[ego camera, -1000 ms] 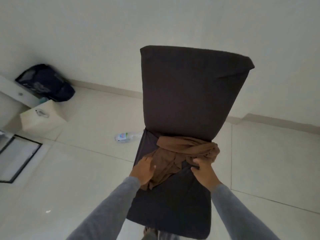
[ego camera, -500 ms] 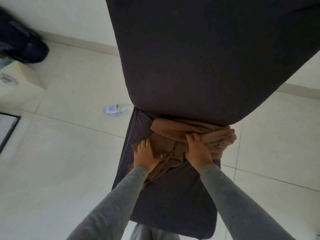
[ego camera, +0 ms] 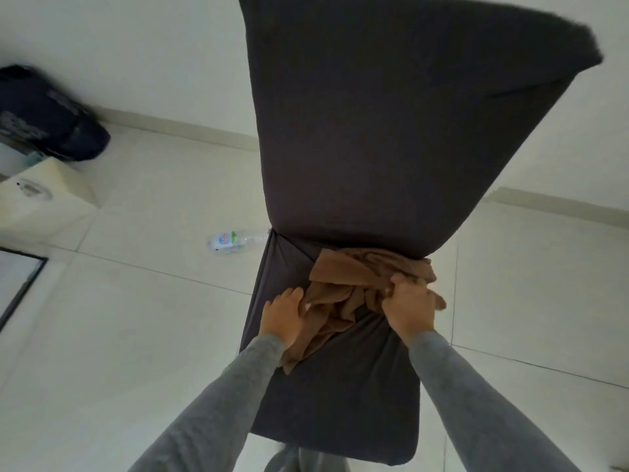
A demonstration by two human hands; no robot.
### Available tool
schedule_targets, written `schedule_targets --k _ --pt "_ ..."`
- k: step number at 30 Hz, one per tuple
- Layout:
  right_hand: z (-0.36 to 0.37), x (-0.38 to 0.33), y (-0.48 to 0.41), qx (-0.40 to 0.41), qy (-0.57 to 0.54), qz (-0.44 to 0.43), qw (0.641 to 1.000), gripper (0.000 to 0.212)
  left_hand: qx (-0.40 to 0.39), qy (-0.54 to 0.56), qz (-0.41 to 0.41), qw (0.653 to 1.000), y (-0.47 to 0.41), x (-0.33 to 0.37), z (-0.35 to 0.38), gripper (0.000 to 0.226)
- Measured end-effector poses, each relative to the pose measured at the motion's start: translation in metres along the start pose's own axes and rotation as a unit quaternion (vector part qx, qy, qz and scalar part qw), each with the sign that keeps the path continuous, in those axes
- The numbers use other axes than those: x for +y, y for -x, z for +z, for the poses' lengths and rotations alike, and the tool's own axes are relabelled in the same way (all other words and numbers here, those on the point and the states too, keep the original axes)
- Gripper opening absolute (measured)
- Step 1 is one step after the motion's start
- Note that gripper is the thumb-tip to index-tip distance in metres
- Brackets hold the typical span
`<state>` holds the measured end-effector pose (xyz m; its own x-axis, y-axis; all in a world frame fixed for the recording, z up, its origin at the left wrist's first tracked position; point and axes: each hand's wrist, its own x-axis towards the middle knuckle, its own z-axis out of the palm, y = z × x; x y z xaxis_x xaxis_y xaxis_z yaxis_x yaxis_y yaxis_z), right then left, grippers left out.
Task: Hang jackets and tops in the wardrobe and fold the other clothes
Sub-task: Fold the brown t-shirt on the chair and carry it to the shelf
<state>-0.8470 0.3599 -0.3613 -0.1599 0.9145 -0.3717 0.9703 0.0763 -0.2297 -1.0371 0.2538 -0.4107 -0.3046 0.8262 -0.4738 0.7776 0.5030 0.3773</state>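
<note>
A crumpled brown garment (ego camera: 354,277) lies bunched on the seat of a dark grey fabric-covered chair (ego camera: 347,396), against the foot of the chair's tall backrest. My right hand (ego camera: 410,306) grips a bunch of the brown cloth near the seat's right edge. My left hand (ego camera: 284,315) rests on the garment's left part with its fingers spread and fairly straight. Both arms wear grey sleeves.
A plastic water bottle (ego camera: 231,240) lies on the pale tiled floor left of the chair. A dark bag (ego camera: 51,114) sits by the wall at far left, beside a cream box (ego camera: 44,195). A dark-framed panel (ego camera: 17,287) shows at the left edge.
The view pulled back up, showing the chair's backrest top again. My right hand closed on the garment's right side and shifted right; my left hand stays pressed on the left part.
</note>
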Motion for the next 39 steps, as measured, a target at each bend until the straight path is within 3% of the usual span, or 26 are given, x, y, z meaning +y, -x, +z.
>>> schedule_targets --k 7,12,16,20,27,31,35,39 --pt "-0.145 -0.04 0.056 0.174 -0.089 0.022 0.981 0.02 0.042 0.123 0.01 0.991 0.055 0.011 -0.097 0.016" --pt "-0.235 -0.064 0.102 0.27 -0.281 -0.005 0.921 0.008 0.107 0.272 0.008 0.956 0.089 0.04 -0.176 0.017" --pt "-0.299 -0.068 0.145 0.333 -0.336 -0.043 0.88 0.009 0.142 0.336 0.056 0.929 0.115 0.075 -0.248 0.018" --pt "-0.343 -0.057 0.175 0.368 -0.329 -0.062 0.867 0.01 0.16 0.394 0.134 0.895 0.147 0.121 -0.317 0.025" --pt "-0.395 -0.034 0.213 0.329 -0.291 -0.095 0.893 0.013 0.161 0.464 0.273 0.827 0.229 0.216 -0.406 0.023" --pt "-0.415 -0.037 0.238 0.242 -0.298 -0.209 0.9 0.047 0.13 0.5 0.268 0.813 0.262 0.259 -0.437 0.018" --pt "-0.417 -0.066 0.257 0.132 -0.32 -0.356 0.868 0.071 0.074 0.521 0.243 0.815 0.273 0.28 -0.447 0.02" --pt "-0.415 -0.093 0.258 0.187 -0.379 -0.368 0.828 0.055 0.031 0.574 0.252 0.779 0.274 0.284 -0.449 0.022"
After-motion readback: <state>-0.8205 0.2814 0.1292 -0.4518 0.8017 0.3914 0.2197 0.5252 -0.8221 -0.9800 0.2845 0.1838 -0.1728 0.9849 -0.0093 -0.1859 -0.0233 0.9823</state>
